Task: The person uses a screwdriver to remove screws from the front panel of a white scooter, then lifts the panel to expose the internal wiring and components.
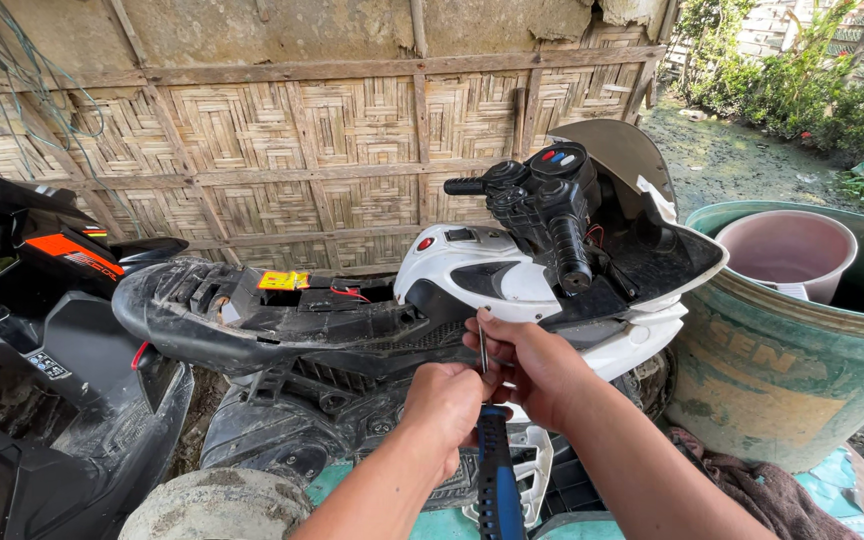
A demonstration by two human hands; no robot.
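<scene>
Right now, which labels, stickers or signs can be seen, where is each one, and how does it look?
Yellow label: on the toy scooter's open black seat bay, rectangular, red marks.
White sticker: on the black scooter at far left, small, rectangular.
Raised lettering: on the green drum's side, faded.

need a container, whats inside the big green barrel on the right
A pink plastic bucket sits inside the big green barrel, near its rim. The bucket's visible inside looks empty; whatever lies beneath it in the barrel is hidden.

A green drum (782, 370) holds a pink bucket (787, 250); beside it a dark rag (752, 490) (perhaps cloth), woven bamboo wall (352, 130) behind.
</scene>
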